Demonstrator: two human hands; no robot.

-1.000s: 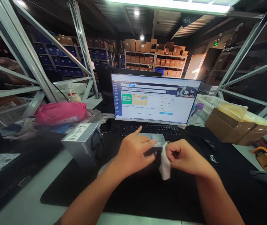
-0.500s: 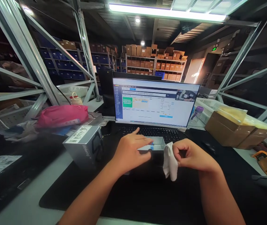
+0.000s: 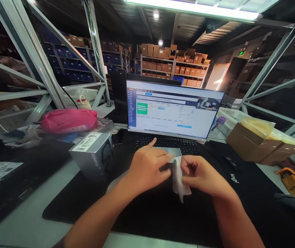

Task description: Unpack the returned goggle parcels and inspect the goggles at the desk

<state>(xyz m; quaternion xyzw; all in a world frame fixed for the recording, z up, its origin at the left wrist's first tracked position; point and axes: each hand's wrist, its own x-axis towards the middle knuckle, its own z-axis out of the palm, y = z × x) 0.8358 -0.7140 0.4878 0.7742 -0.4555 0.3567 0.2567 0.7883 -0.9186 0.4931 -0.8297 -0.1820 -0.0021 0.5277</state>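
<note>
My right hand (image 3: pixel 201 175) pinches a small white cloth (image 3: pixel 179 182), which hangs down from the fingertips and is slightly blurred. My left hand (image 3: pixel 151 168) is stretched out to the left of the cloth, thumb and fingers apart, its fingertips close to the cloth's upper part. Behind both hands is an open box (image 3: pixel 176 152) with pale grey inner walls; the left hand hides part of it. Something whitish and translucent (image 3: pixel 115 181) shows beside my left forearm, mostly covered by it. A closed grey box (image 3: pixel 91 156) with a white label stands to the left.
A keyboard (image 3: pixel 188 146) and a lit monitor (image 3: pixel 173 113) are behind the open box, on a black desk mat (image 3: pixel 147 210). Pink plastic packaging (image 3: pixel 69 120) lies at the left. To the right are a mouse (image 3: pixel 230 162), a cardboard box (image 3: pixel 256 144) and a yellow-black tool (image 3: pixel 293 182).
My right hand has moved left with the cloth, closer to my left hand. My left hand has shifted slightly right. A whitish translucent thing now shows beside my left forearm.
</note>
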